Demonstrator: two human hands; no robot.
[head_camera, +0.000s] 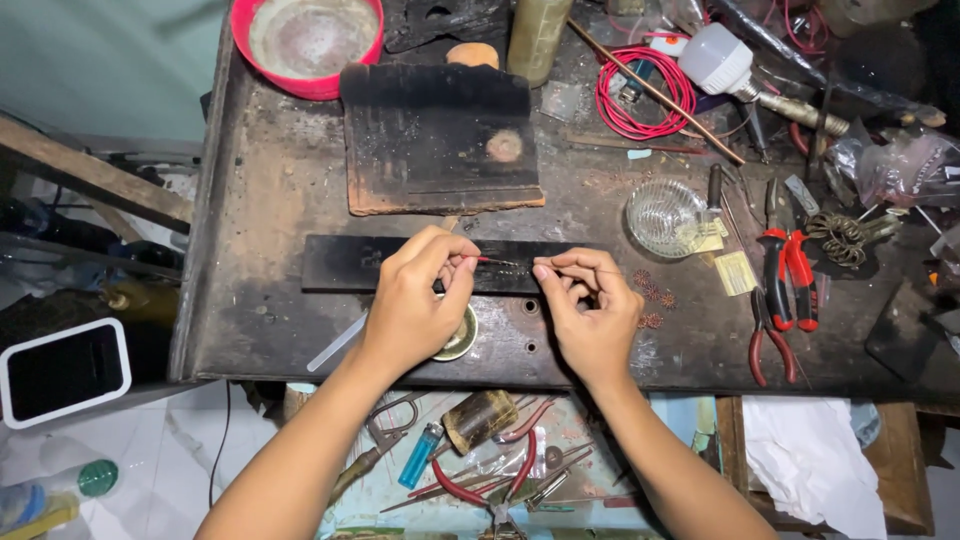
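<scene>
A thin wire (520, 266), reddish at its left end and fine and pale toward the right, is stretched between the two hands just above a flat black strip (340, 264) lying across the middle of the counter (260, 200). The left hand (415, 305) is curled, wrist low, with thumb and forefinger pinched together on the red end; the other fingers (462, 290) fold under the palm. The right hand (592, 310) mirrors it, thumb and forefinger clamped on the opposite end of the wire, knuckles bent and raised. Both forearms come up from the bottom edge, bare.

Under the left hand sits a small round brass-coloured tin (463, 338), partly hidden by the palm. Just right of the right hand lie several tiny coppery wire coils (652, 295) scattered on the dark, scorched, pitted metal surface. Beyond the strip is a charred rectangular slab (440, 135), rough-edged, with a pale round spot. A ribbed clear glass dish (665, 215) stands to the right, near red-handled pliers (790, 275) and a second, thinner pair of pliers (770, 350). At the back are a red plastic bowl (305, 45) with a grey crusted inside, a loop of red insulated wire (645, 95), a long thin rod (655, 92) and a white bulb (715, 55). Below the counter edge an open drawer (640, 420) holds a blue lighter (422, 452), scissors (385, 440) and more small tools.
</scene>
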